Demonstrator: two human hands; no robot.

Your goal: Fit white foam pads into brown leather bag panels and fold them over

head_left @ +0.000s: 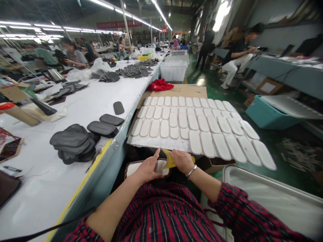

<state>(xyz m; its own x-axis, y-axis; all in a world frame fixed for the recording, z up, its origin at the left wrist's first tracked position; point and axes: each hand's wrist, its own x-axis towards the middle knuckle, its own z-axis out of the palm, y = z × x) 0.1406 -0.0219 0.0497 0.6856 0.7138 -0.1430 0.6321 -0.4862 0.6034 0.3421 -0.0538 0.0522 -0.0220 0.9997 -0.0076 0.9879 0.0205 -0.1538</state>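
Head view, and the right hand [182,162] is closed around one yellow tool [169,159], its broad end over a white piece [162,166] with a brown edge, low in front of the checked shirt [164,215]. Over on the left hand [147,169], thumb and fingers spread wide, touching that same piece! One silver bracelet [191,171] rides the right wrist. Now the count: six white pads [236,148] fill the nearest row on the board [171,143], more rows behind, overlapping too much to total. Across on the white table [101,94], one lone dark pad [118,108], one big dark heap [73,143], its layers uncountable.
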